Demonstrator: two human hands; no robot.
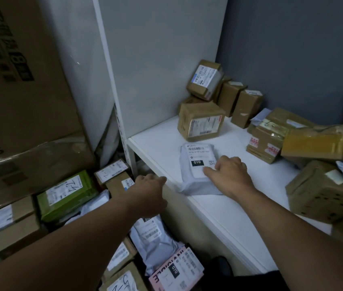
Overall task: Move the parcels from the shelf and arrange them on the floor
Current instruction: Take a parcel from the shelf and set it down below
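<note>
One grey mailer bag (196, 168) is the piece in hand. It lies flat on the white shelf (218, 208), close to the front edge, label up.

Grip:
- Right hand (228, 173) rests on top of the bag, thumb laid across the label. Fingers are bent over the far right side with their tips hidden, so I cannot tell whether they have closed on it.
- Left hand (149, 185) hangs just off the shelf's front corner, left of the bag. Fingers are loosely curled and hold nothing I can see. Contact with the shelf edge is unclear.

Handling, judged:
- Soft plastic skin, wrinkled and puffy, so probably light and floppy. It should sag if lifted by one corner.
- The film looks slick. Take the long edges, or slide it to the shelf edge and get the left hand under it.
- Nothing suggests it is fragile.

Around the grip:
- Just beyond the right hand sits a brown box (201, 122), with a smaller box (205, 79) tilted on top of it.
- Farther back stand two upright boxes (247, 108).
- To the right are taped flat boxes (265, 141) and a big carton (321, 194), all stiff.

Containers:
- Every parcel is sealed, so contents are unknown.
- The shelf holds roughly a dozen.
- Below the left hand, the floor already carries a green parcel (67, 196), a pink parcel (176, 271), another grey bag (153, 234) and several small boxes, packed close.
</note>
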